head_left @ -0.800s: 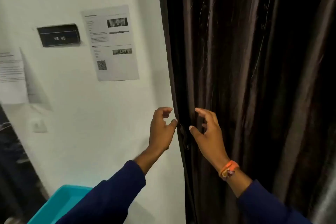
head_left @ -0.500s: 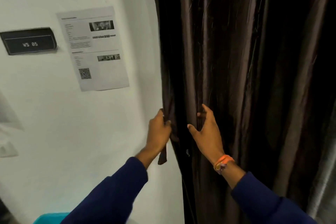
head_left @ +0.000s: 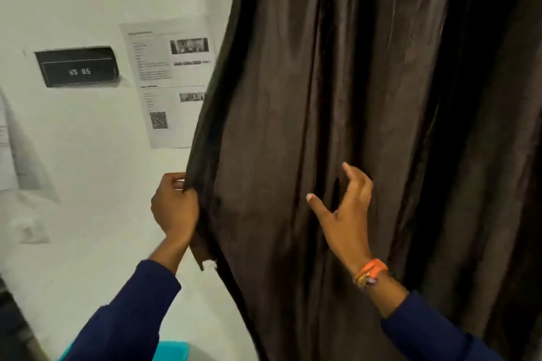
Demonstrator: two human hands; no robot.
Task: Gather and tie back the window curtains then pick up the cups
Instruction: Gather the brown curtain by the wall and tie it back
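Since the earlier frame our left hand (head_left: 176, 208) has drawn the curtain's (head_left: 352, 126) left edge out away from the window side, so the dark brown fabric now bows leftward and covers the right margin of the printed notice (head_left: 164, 82) on the white wall (head_left: 88, 243). We grip that edge with curled fingers, the hem bunched in our fist and a short tail of cloth hanging below the wrist. Our right hand (head_left: 346, 214) has shifted further right across the folds; its fingers are spread and loosely bent, the thumb stuck out to the left, and it lies against the front of the fabric without pinching any of it. An orange wristband (head_left: 371, 271) sits on that wrist above a navy sleeve (head_left: 434, 334).

We see a black plaque (head_left: 77, 70) reading "WS 05" fixed to the wall left of the notice, and another sheet of paper (head_left: 6, 155) at the far left edge. A turquoise container (head_left: 173, 350) shows at the bottom, partly behind our left sleeve.
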